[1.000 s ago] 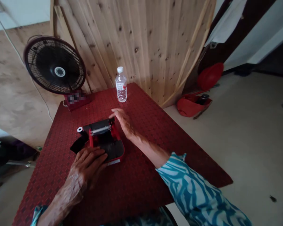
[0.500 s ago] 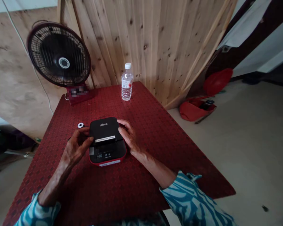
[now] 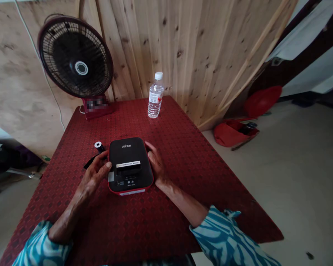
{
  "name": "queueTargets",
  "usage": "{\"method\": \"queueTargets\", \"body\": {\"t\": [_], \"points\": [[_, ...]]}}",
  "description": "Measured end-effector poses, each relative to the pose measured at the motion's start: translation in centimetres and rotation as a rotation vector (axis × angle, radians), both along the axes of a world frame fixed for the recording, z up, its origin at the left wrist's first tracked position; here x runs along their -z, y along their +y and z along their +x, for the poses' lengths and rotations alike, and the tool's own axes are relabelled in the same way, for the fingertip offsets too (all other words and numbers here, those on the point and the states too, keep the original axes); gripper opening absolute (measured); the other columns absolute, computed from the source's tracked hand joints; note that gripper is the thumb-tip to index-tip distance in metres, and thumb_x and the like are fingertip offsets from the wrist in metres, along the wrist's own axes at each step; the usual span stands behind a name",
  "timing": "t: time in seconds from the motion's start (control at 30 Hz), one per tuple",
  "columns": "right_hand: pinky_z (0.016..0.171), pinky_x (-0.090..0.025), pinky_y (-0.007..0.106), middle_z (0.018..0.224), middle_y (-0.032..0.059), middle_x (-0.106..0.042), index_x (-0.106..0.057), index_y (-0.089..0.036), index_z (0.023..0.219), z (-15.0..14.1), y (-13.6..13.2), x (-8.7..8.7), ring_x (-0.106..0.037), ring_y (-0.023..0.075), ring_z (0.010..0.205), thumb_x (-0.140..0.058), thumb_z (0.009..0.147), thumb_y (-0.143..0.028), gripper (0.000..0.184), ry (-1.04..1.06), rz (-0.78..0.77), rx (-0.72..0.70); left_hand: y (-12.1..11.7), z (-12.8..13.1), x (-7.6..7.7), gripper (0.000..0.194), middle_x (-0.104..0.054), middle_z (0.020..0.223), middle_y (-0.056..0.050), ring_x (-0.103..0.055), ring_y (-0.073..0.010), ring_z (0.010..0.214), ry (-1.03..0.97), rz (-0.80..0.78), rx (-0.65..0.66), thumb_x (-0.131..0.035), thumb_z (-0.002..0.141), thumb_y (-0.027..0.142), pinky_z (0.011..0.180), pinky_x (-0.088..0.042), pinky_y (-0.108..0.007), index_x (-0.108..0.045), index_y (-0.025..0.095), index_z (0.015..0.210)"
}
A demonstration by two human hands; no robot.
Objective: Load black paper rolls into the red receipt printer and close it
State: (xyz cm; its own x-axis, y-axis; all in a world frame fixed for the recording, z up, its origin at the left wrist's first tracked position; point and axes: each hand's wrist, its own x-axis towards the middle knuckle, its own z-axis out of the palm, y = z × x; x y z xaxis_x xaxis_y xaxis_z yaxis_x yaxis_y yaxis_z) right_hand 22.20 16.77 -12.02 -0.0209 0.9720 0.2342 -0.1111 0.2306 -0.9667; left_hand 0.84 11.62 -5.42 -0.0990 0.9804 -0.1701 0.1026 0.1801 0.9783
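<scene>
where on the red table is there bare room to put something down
Bare patches: the near strip of the red patterned table below the black-and-red square device, and the stretch right of the right hand. It's crowded left of the device, with the left hand and small dark roll with white end.

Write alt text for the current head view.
A left hand and right hand touch opposite sides of a black-and-red device on a red patterned table. A roll sits near the left hand; a fan and capped bottle stand behind.
</scene>
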Motion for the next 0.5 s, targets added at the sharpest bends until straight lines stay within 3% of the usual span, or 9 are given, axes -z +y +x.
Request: {"method": "queueTargets", "body": {"t": [0.2,0.37,0.5], "points": [[0.108,-0.044,0.046,0.131,0.0038,-0.064,-0.058,-0.029,0.124,-0.2,0.2,1.2,-0.058,0.0225,0.123,-0.048,0.088,-0.058,0.047,0.056,-0.072,-0.012,-0.6,-1.2,-0.1,0.081,-0.071,0.097,-0.009,-0.067,-0.0269,0.086,-0.022,-0.067,0.223,-0.071,0.075,0.046,0.063,-0.049,-0.031,-0.039,0.023,0.146],[0.112,-0.04,0.048,0.135,0.0029,-0.062,-0.058,-0.031,0.125,0.0,0.3,1.6,-0.055,0.0231,0.127,-0.048,0.09,-0.054,0.042,0.025,-0.072,-0.016,-0.5,-1.2,0.6,0.086,-0.068,0.082,-0.003,-0.063,-0.0183,0.066,-0.089,-0.127,0.2,-0.071,0.074,0.041,0.051,-0.039,-0.024,-0.033,0.025,0.15],[0.112,-0.039,0.047,0.135,0.0026,-0.062,-0.059,-0.031,0.124,0.0,0.2,1.5,-0.054,0.0231,0.128,-0.047,0.091,-0.052,0.04,0.03,-0.088,-0.014,-0.6,-0.9,1.0,0.085,-0.067,0.086,-0.004,-0.062,-0.0177,0.068,-0.184,-0.119,0.208,-0.071,0.075,0.04,0.056,-0.042,-0.026,-0.033,0.025,0.15]]}}
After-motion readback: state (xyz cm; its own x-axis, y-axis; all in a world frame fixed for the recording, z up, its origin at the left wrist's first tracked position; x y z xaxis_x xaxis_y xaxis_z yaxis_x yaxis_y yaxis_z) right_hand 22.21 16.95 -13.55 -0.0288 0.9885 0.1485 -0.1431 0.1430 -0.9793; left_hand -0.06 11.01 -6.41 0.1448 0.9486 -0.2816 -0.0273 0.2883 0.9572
